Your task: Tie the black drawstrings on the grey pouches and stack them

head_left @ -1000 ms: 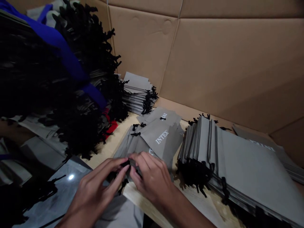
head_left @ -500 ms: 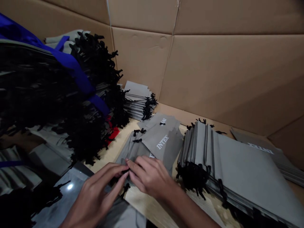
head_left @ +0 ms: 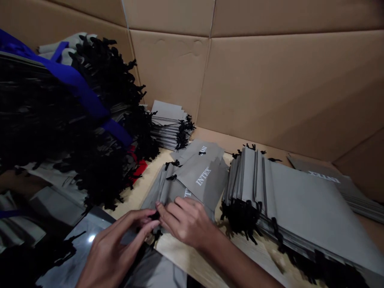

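Between my two hands is a black drawstring cord (head_left: pixel 155 216) at the edge of a grey fabric pouch (head_left: pixel 168 192). My left hand (head_left: pixel 120 236) pinches the cord between thumb and fingertips. Against it, my right hand (head_left: pixel 184 220) is closed, fingers bent on the same cord; part of the grip is hidden. Just beyond lie more grey pouches (head_left: pixel 210 180) printed INTEX, overlapping, with black knotted cord ends. A grey pouch (head_left: pixel 162 266) lies below my hands.
On the right stands a row of grey pouches (head_left: pixel 306 200) with black cords. A small pouch stack (head_left: pixel 168 124) sits at the back. Large bundles with a blue strap (head_left: pixel 75 82) rise on the left, near a red piece (head_left: pixel 139 170). Cardboard walls (head_left: pixel 270 92) enclose the back.
The view has shifted slightly, so the scene sits a little further left. My hands stay together at the cord; the left fingertips have parted slightly, showing more black cord.
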The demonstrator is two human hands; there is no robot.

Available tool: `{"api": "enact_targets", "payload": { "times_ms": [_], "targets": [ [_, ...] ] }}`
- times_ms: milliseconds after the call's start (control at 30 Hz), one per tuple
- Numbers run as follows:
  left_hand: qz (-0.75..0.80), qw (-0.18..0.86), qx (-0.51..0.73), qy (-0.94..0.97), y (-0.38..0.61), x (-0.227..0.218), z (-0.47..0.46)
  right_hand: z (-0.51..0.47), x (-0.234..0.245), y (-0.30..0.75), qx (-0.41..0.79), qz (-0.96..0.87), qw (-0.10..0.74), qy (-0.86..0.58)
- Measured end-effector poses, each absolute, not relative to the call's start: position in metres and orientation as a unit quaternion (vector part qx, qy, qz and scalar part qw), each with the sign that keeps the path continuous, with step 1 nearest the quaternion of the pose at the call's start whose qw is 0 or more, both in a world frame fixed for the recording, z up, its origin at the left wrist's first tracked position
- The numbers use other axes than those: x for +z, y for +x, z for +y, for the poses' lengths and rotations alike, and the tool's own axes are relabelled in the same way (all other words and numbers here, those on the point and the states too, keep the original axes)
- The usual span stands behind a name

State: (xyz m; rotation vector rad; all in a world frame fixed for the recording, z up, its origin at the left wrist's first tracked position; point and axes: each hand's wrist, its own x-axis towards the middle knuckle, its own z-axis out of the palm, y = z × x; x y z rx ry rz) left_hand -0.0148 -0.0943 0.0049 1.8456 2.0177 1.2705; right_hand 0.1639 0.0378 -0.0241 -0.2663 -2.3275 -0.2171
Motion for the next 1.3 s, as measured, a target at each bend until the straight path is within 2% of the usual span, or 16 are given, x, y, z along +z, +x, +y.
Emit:
{"api": "enact_targets", "payload": {
  "times_ms": [233,500,900,1300],
  "targets": [
    [0.607,0.018,0.407,0.683,-0.023,0.016,-0.094,0.041,-0.023,0.16,-0.095,-0.889,0.442,-0.077],
    [0.58,0.01,0.447,0.681,-0.013,0.025,-0.088,0.045,-0.026,0.162,-0.042,-0.883,0.459,-0.086],
    [0.631,0.029,0.414,0.655,-0.016,0.009,-0.09,0.046,-0.025,0.162,-0.06,-0.882,0.459,-0.093],
    [0.62,-0.054,0.325,0.712,-0.016,0.016,-0.086,0.045,-0.027,0.162,-0.093,-0.888,0.443,-0.088]
  ]
}}
